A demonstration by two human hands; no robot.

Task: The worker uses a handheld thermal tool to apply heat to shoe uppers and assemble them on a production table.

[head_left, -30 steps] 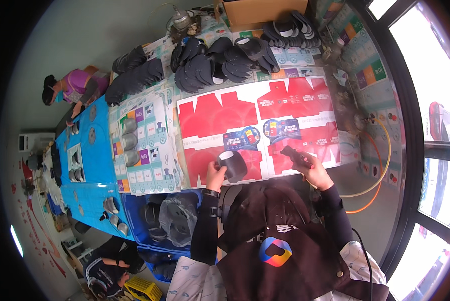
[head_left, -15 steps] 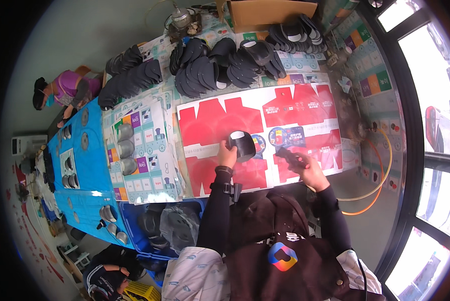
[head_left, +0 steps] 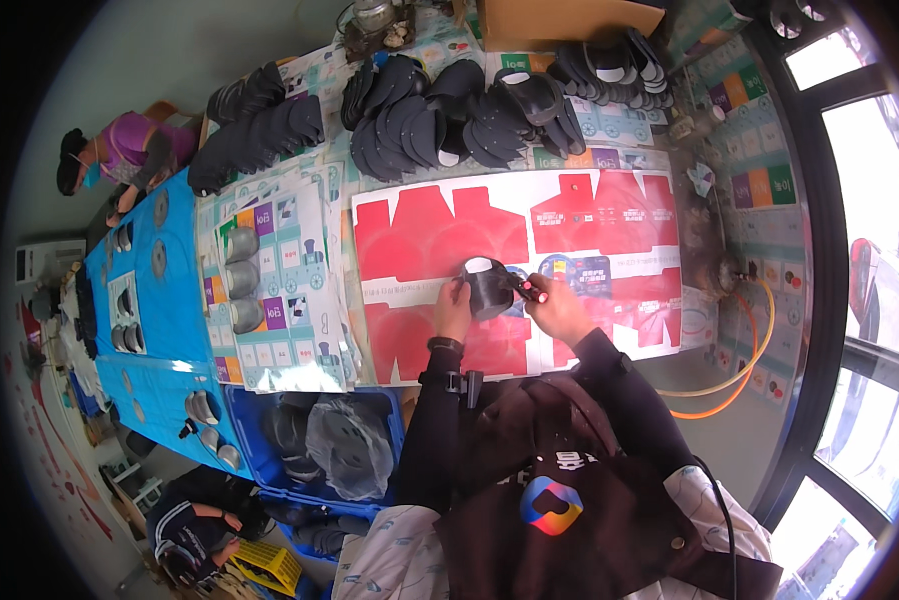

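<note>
In the head view, a dark curved piece (head_left: 487, 292) with a white patch is held by its left edge in the left grip (head_left: 453, 310), which is closed on it, above a red-and-white printed sheet (head_left: 444, 232). By the right grip (head_left: 563, 312), closed too, a small dark tool with red parts (head_left: 529, 290) is held at the piece's right edge; whether the two are touching cannot be told. The sheet is laid on a paper-covered bench (head_left: 335, 205). Along its far side, dark curved pieces are heaped in overlapping stacks (head_left: 401, 135), and a cardboard box (head_left: 569, 22) is placed behind them. To the left, three grey curved pieces (head_left: 241, 280) are lined up on printed paper. Beyond these, more grey pieces are spread on a blue surface (head_left: 174, 315), near which a person in purple (head_left: 134, 145) is seen. Below, a clear plastic bag (head_left: 347, 455) is contained in a blue crate (head_left: 247, 425)
</note>
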